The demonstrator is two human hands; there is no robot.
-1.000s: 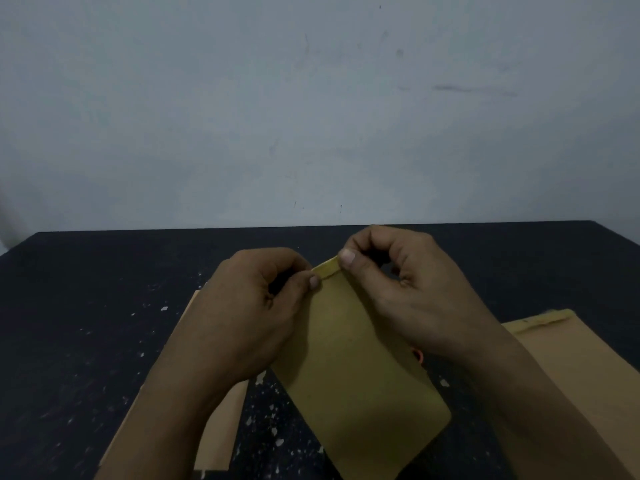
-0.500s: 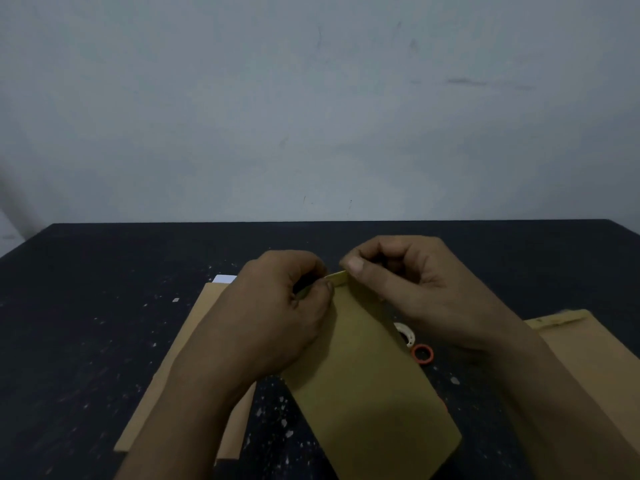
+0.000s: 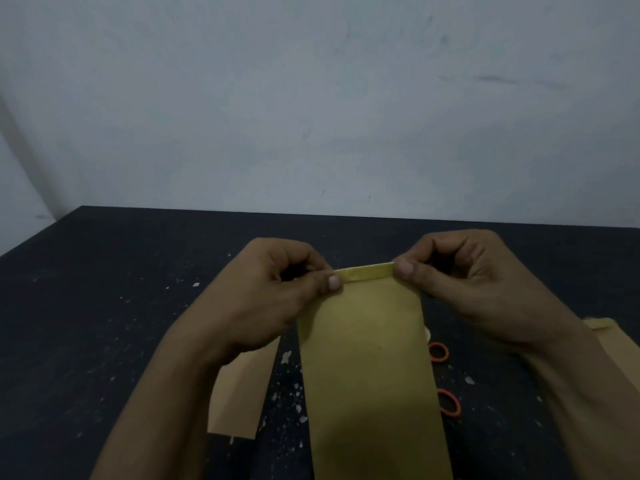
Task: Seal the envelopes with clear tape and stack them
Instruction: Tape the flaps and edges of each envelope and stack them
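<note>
I hold a yellow-brown envelope [image 3: 367, 368] upright in front of me, above the black table [image 3: 104, 306]. Its narrow top flap [image 3: 367, 272] is folded over. My left hand [image 3: 273, 299] pinches the flap's left corner between thumb and curled fingers. My right hand [image 3: 464, 282] pinches the right corner the same way. A second tan envelope [image 3: 242, 396] lies flat on the table under my left wrist. A third envelope [image 3: 609, 337] lies at the right edge, mostly hidden by my right forearm. No tape strip is visible on the flap.
Two orange rings [image 3: 439, 352] [image 3: 450, 403], one with a pale roll edge behind it, lie on the table just right of the held envelope. White flecks dot the dark tabletop. A pale wall [image 3: 311, 98] rises behind the table's far edge.
The held envelope has turned from tilted to straight. My hands have spread apart along the flap to its two corners. The view has shifted, showing the orange rings.
</note>
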